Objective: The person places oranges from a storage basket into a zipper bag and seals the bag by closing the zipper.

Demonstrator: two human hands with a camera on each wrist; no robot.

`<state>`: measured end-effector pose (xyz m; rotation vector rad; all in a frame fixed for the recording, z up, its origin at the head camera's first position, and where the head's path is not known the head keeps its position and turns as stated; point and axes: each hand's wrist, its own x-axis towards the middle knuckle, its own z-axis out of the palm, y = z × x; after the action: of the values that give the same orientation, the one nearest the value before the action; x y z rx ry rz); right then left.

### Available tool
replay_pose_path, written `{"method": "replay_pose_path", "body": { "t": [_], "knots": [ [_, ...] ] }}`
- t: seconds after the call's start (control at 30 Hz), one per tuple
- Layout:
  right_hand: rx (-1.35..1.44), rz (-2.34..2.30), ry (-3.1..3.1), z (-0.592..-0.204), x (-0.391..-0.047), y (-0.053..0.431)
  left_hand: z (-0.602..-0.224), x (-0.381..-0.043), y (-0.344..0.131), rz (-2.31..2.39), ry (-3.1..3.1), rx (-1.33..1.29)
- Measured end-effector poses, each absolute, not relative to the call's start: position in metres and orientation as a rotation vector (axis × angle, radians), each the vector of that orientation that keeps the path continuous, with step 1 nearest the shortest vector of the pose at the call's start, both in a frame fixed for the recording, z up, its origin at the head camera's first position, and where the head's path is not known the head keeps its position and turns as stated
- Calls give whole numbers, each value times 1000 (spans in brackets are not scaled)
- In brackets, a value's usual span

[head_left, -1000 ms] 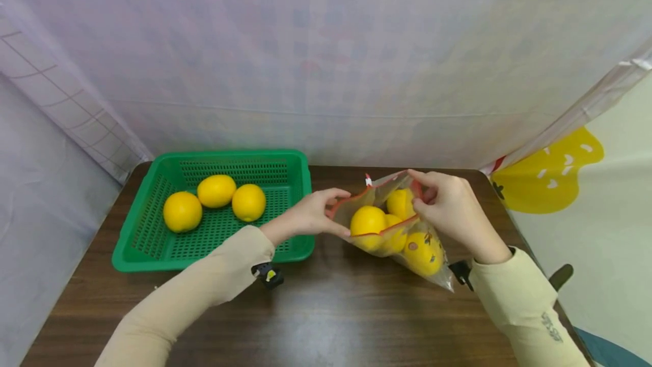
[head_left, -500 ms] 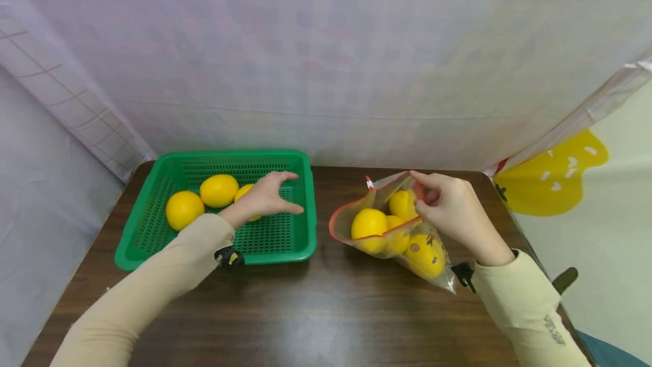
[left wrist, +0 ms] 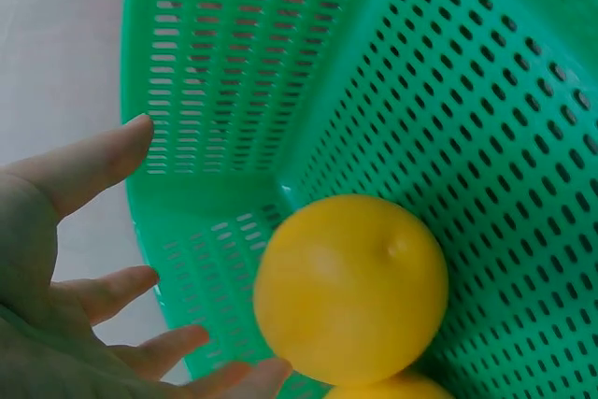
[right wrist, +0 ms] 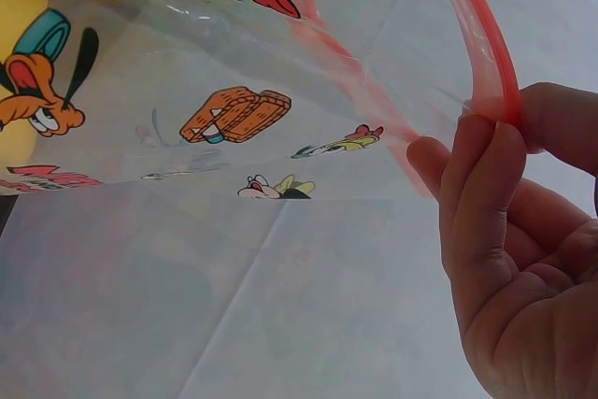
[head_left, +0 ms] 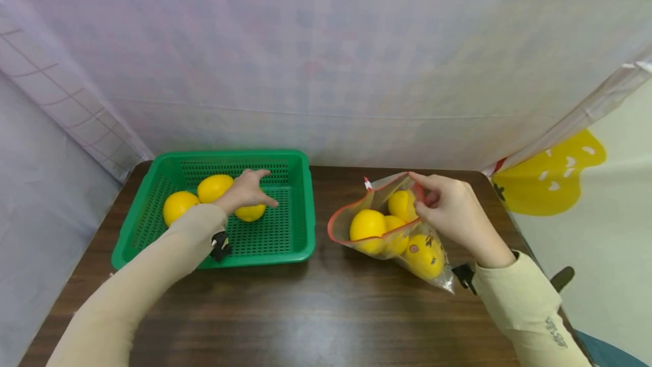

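Note:
My left hand [head_left: 244,188], thumb and fingers spread, is over the green basket [head_left: 309,214]. Under it a round yellow fruit [head_left: 250,213] is partly covered; in the left wrist view the fingertips come near this yellow fruit [left wrist: 350,289], which has a small nub. Two more yellow fruits, one oval [head_left: 214,187] and one rounder [head_left: 178,205], lie to its left. My right hand [head_left: 448,208] pinches the red-edged rim of a clear zip bag [head_left: 379,245], whose mouth gapes. Several yellow fruits [head_left: 368,225] are inside the bag. In the right wrist view, thumb and fingers hold the red zip strip [right wrist: 491,72].
The brown wooden table [head_left: 316,304] carries both basket and bag, with a strip of tabletop between them. A pale curtain [head_left: 305,72] hangs along the back edge. Cartoon prints [right wrist: 235,117] mark the bag's clear film.
My left hand has let go of the bag's left rim and moved left, over the basket to the nearest fruit. My right hand keeps its hold on the bag, hardly moving.

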<state>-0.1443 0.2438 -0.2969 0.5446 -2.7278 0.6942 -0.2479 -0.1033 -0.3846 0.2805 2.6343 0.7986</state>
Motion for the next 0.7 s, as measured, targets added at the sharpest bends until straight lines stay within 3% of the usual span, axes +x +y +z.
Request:
{"method": "replay_pose_path", "body": {
  "t": [0.7],
  "knots": [
    [543, 666, -2740, -297, -142, 244, -410, -261, -111, 488, 2654, 189]
  ]
}}
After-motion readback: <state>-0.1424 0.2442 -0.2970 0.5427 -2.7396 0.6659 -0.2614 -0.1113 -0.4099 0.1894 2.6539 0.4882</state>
